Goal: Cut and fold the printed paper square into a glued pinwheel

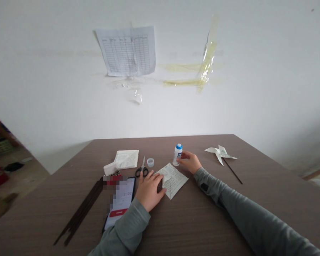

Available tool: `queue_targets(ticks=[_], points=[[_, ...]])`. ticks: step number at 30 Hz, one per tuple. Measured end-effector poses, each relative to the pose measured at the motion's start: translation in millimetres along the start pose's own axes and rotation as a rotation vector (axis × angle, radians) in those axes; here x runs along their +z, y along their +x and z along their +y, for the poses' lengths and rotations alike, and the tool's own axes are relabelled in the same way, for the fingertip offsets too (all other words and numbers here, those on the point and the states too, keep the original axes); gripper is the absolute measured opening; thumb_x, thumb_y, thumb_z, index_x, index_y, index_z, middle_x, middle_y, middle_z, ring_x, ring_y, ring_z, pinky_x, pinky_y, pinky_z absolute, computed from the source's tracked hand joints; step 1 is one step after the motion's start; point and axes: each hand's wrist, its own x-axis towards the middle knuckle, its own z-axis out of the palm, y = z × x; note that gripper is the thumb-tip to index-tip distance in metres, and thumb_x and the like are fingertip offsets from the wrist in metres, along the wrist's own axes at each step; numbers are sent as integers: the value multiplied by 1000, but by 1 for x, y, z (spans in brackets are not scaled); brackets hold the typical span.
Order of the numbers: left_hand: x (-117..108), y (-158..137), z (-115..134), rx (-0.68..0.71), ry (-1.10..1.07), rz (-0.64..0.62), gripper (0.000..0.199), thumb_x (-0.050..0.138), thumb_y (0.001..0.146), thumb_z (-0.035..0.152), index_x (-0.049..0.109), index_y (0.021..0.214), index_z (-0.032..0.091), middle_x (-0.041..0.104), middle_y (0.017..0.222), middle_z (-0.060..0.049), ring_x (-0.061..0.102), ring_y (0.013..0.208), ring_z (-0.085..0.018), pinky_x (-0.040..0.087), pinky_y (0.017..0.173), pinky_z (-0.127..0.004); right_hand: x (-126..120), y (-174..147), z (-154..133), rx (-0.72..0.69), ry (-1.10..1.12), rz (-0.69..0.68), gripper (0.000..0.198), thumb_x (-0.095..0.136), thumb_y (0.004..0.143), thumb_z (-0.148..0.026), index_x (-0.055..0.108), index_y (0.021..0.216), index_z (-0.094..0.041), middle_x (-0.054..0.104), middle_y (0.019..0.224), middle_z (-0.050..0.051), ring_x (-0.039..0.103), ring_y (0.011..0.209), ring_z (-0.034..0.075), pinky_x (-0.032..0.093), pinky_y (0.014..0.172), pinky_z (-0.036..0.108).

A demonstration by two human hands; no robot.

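Note:
A square sheet of printed paper (177, 181) lies turned cornerwise on the table. My left hand (150, 190) rests on its left corner, fingers stretched out and thumb apart. Just behind the paper a small white glue bottle (176, 156) with a blue top stands upright. My right hand (191, 162) has its fingertips on the bottle's right side, thumb and fingers closed about it. The black-handled scissors (142, 170) lie beyond my left fingers, with a small clear cap (150, 162) beside them.
A paper pinwheel (220, 154) on a dark stick lies at right. To the left are stacked paper squares (127, 158), a small open box (111, 170), several dark sticks (81, 209) and a phone (122, 199). A white wall (160, 117) rises behind the table (200, 220).

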Motion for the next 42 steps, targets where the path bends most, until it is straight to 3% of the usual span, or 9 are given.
queue_targets(ticks=[9,14,22,29,35,42], points=[[-5,1,-15,-19,-1,-17,57,81,111,27,87,167,35,79,188,-14,56,190,-49,18,161,-93,51,37,-16,39,121,-134,42,120,63,-41,97,95,-27,102,105,11,98,115,48,80,114,67],[-3,1,-18,-2,-43,19,54,86,106,28,91,159,38,84,183,-14,61,186,-52,22,158,-95,68,42,-21,68,142,-179,38,119,62,-32,96,91,-26,100,100,11,99,114,48,80,115,69],[1,2,-24,6,-38,63,55,89,103,27,93,157,38,87,177,-15,64,181,-55,29,156,-95,87,44,-24,101,146,-210,44,122,59,-35,98,95,-26,99,95,8,100,111,45,80,118,68],[0,3,-24,0,-42,53,54,90,103,30,94,156,39,87,178,-14,64,180,-57,28,157,-94,87,40,-21,94,137,-222,49,124,58,-39,101,99,-28,101,97,7,101,114,47,80,121,70],[-5,1,-18,-25,-26,16,56,88,106,27,92,162,35,83,183,-15,61,184,-56,25,159,-93,84,39,-15,78,109,-234,50,125,61,-37,101,104,-27,101,102,9,101,111,46,83,113,69],[-2,4,-19,-1,-24,34,51,86,109,30,92,159,37,85,179,-14,65,181,-52,27,159,-91,51,24,-12,8,2,-223,39,117,74,-34,102,110,-30,102,106,7,100,115,41,79,118,66]])
